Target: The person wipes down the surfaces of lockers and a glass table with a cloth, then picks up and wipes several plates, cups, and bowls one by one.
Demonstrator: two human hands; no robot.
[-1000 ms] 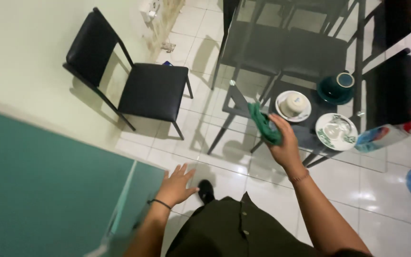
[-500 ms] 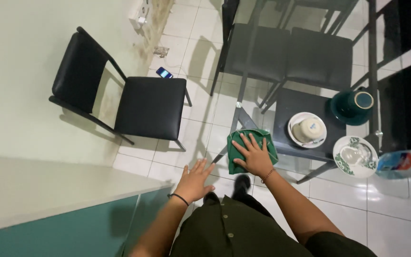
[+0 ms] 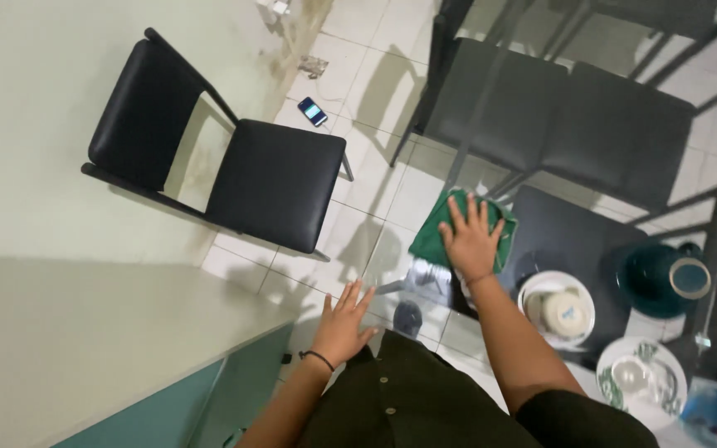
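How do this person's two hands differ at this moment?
The right hand lies flat on a green cloth, pressing it to the glass table; the left hand holds nothing, fingers spread at the table edge. The left hand wears a black wristband; the right wrist is bare. Both are open, palms down.

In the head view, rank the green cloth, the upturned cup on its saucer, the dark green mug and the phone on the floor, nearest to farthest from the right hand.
1. Green cloth: directly under the right hand, touching it.
2. Upturned cup on its saucer: just below and to the right in the picture.
3. Phone on the floor: up and to the left, by the black chair.
4. Dark green mug: far right.
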